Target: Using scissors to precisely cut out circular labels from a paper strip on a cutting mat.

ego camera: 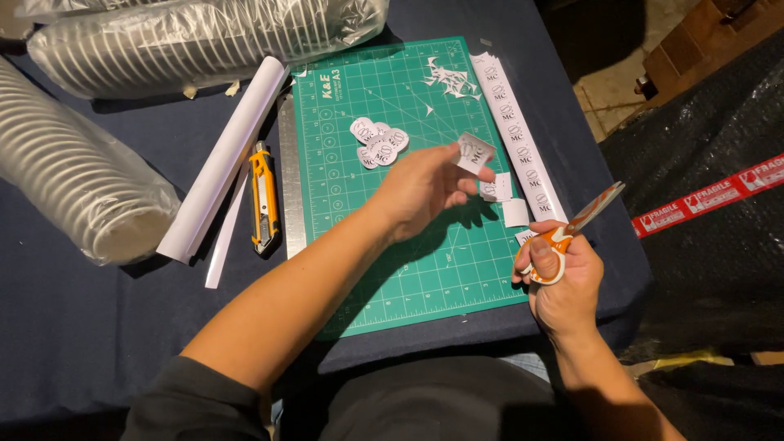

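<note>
Left hand (pixel 420 189): raised over the green cutting mat (pixel 392 245), fingers pinched together on a small white paper cutout (pixel 475 153) with a dark printed mark, held tilted above the mat's right half. Right hand (pixel 563 282): at the mat's lower right corner, closed through the loops of orange-handled scissors (pixel 572 233), blades together and pointing up and to the right. The two hands are apart. On the mat: a small heap of finished round cutouts (pixel 379 142) near the middle top; fine paper trimmings (pixel 451 81) toward the upper right; a long white strip of printed labels (pixel 517 135) along the right edge; two loose white squares (pixel 506 200) just beside the strip. Left of the mat, on the dark blue counter (pixel 82 327): a metal ruler (pixel 291 180) touching the mat's edge, a yellow utility knife (pixel 263 198), a rolled white sheet (pixel 222 161). Far left and top: two stacks of white cups in clear plastic sleeves (pixel 73 180).
</note>
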